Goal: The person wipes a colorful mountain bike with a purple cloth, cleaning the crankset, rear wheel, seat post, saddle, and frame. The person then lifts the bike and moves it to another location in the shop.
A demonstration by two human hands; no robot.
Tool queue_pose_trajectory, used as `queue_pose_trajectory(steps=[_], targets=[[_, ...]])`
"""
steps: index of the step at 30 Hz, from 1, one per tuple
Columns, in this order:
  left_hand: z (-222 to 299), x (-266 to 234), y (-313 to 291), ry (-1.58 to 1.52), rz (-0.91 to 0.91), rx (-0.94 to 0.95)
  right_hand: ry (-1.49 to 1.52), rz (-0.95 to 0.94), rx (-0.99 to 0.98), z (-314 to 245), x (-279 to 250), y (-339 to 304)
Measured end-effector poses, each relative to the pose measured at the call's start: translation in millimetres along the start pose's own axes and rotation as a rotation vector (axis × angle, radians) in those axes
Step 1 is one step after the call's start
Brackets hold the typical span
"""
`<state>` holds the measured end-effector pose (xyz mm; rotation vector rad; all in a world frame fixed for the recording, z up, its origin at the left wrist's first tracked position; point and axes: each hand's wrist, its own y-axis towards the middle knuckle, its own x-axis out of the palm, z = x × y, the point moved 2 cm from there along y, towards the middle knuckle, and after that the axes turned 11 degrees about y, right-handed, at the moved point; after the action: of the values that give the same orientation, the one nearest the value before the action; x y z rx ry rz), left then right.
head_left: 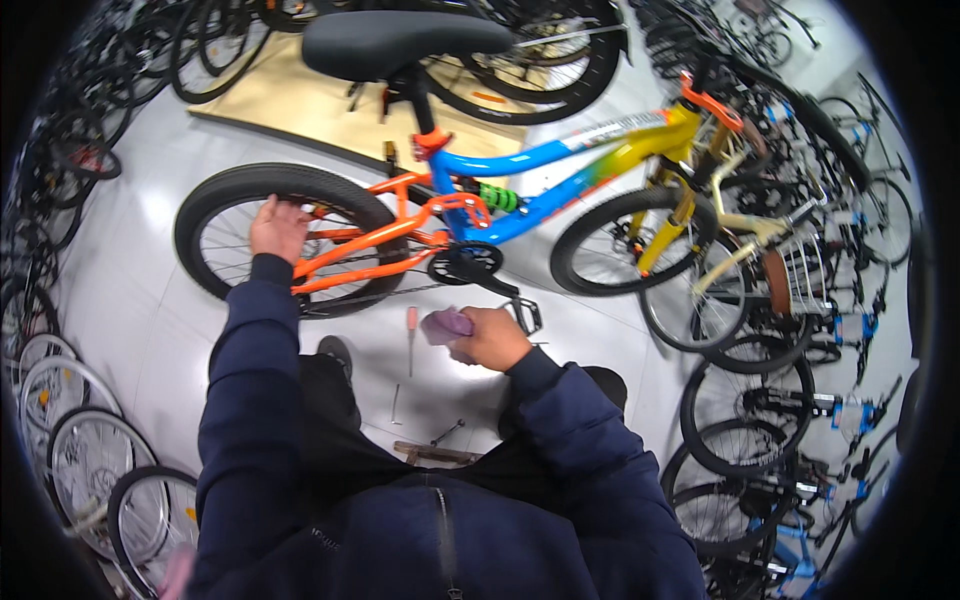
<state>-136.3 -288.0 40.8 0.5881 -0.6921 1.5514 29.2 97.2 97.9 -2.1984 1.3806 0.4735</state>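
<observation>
A bicycle [545, 207] with an orange, blue and yellow frame stands across in front of me. At its rear wheel [225, 180], my left hand [277, 230] reaches in beside the spokes, palm partly up and fingers stretched out toward the inner side of the tyre. Whether the fingertips touch the tyre I cannot tell. Below the crank [465, 263], near the pedal [527, 315], my right hand [495, 338] is closed round a crumpled purple-pink cloth [447, 326]. The cloth is apart from the bicycle.
On the floor between my feet lie a screwdriver [411, 335], a thin hex key [396, 403] and a small metal tool [449, 432] by a wooden piece [436, 453]. A pale wooden platform [260, 110] lies behind the bicycle. Many other bicycles crowd both sides, one with a white basket [805, 280].
</observation>
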Motion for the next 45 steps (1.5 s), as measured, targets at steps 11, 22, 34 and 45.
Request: queue_pose_trajectory(steps=[11,22,34,45], targets=[[21.7,61.1,-45.3,0.246,0.342,-0.056,0.243,0.245,0.095,-36.1,-2.7,36.5],[-2.8,73.7,-79.4,0.216,0.501,0.085,0.080,0.560,-0.277,-150.3,18.5,120.9],[5.7,86.4,-96.9,0.384,0.476,0.074,-0.601,-0.296,-0.413,-160.6,32.5,255.8],[19.4,80.9,-94.9,0.533,0.474,0.042,-0.225,-0.562,-0.424,-232.2,70.1,308.9]])
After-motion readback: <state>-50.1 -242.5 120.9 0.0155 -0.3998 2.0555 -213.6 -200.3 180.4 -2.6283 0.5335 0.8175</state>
